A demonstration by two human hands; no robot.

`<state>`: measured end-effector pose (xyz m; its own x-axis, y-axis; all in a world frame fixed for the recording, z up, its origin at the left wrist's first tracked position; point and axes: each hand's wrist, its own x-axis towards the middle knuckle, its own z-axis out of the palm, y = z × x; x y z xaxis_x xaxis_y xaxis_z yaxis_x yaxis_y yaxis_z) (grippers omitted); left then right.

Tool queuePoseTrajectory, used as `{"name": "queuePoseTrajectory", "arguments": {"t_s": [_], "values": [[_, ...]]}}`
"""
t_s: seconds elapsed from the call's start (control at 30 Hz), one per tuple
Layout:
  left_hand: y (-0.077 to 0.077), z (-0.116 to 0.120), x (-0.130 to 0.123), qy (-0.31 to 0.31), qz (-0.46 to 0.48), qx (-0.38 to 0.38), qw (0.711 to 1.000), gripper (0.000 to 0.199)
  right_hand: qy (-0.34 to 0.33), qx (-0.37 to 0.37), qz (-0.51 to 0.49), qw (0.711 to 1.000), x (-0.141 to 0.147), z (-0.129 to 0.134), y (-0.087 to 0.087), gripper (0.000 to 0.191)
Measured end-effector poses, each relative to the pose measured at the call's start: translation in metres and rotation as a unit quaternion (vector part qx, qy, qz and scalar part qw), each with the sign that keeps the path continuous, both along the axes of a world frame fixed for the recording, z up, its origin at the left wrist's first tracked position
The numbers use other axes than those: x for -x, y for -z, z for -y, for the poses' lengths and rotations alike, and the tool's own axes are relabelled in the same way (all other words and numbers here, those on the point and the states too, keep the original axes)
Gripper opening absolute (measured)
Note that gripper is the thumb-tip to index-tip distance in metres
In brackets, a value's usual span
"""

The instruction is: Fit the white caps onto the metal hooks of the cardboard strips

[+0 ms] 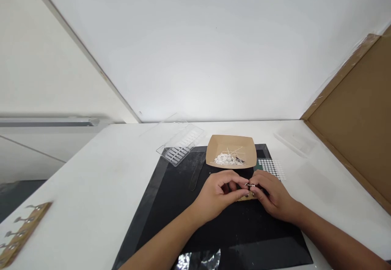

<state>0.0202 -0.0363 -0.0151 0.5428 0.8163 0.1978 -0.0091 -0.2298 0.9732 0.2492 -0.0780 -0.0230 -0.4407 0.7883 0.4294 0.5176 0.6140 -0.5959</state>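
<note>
My left hand (218, 190) and my right hand (271, 192) meet over the black mat. Both are closed in a pinch, with thumb and fingertips on a small thin silvery-white piece (251, 185). It is too small for me to tell its kind. Just under the fingertips lies a wooden strip (244, 198) with small metal parts on it, mostly hidden by the hands. Behind them stands a brown cardboard tray (210, 148) holding white scraps (226, 159) and thin pale sticks or strips. A sheet of white stickers (270, 167) lies beside my right hand.
Under the hands spreads a black mat (171, 196) with a dark flat strip (198, 172) on it. Clear plastic trays (180, 143) rest at the back left, another clear box (293, 141) at the back right. A wooden strip with metal clips (27, 229) sits far left. A cardboard panel (360, 111) borders the right.
</note>
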Motion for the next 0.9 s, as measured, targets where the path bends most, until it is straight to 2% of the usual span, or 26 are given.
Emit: {"name": "queuePoseTrajectory", "arguments": {"t_s": [0.27, 0.6, 0.7, 0.9], "values": [[-0.0042, -0.0009, 0.0023, 0.062, 0.02, 0.071, 0.995, 0.033, 0.003, -0.018, 0.018, 1.0, -0.0027, 0.0018, 0.0, 0.022], [-0.0016, -0.0007, 0.0016, 0.04, 0.01, 0.082, 0.996, 0.027, -0.006, -0.064, 0.042, 0.997, -0.0041, 0.0038, -0.003, 0.016], [-0.0026, -0.0006, 0.0026, 0.033, 0.003, 0.055, 0.998, 0.023, -0.012, -0.082, 0.038, 0.996, -0.0043, 0.0039, -0.0037, 0.016], [-0.0065, -0.0019, 0.0053, 0.054, -0.002, -0.058, 0.997, 0.011, -0.014, -0.103, 0.057, 0.993, -0.0038, 0.0032, -0.0044, 0.019]]}}
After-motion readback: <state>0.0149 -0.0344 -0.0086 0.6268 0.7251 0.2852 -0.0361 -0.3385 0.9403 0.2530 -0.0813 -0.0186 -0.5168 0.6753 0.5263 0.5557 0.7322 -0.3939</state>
